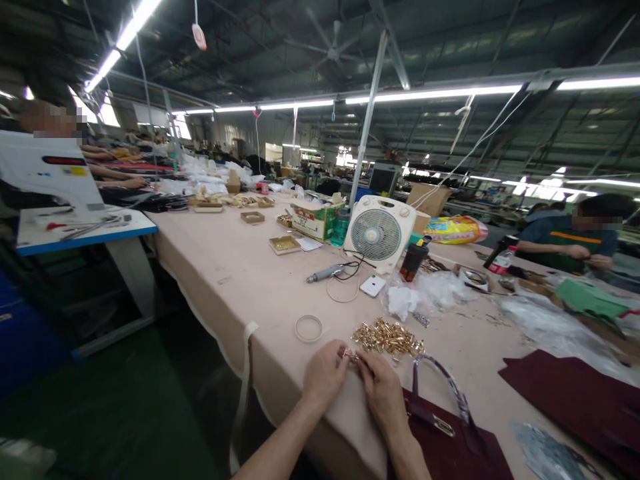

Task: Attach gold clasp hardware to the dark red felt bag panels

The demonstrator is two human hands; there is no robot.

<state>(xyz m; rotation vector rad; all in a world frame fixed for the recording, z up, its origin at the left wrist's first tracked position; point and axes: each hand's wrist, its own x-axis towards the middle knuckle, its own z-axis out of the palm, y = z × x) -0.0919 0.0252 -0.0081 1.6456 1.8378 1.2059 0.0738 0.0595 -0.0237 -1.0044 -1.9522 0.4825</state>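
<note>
My left hand (325,373) and my right hand (381,387) meet above the near table edge, fingers closed in a pinch. Between their fingertips is a small gold-coloured metal piece (352,356), which both hands seem to grip; its exact kind is too small to tell. Just beyond my fingers lies a loose pile of gold metal fittings (387,337). To the right of my right hand, a dark red handbag (455,447) lies on the table, its handle (445,377) wrapped in clear plastic. A roll of pale tape (309,328) sits beyond my left hand.
Farther along the table (235,267) are an electric screwdriver (325,273), a white phone (373,286), a box fan (380,232) and an open box of small gold parts (285,245). Dark red pieces (570,393) lie right. A sewing machine (50,173) stands left; co-workers sit on both sides.
</note>
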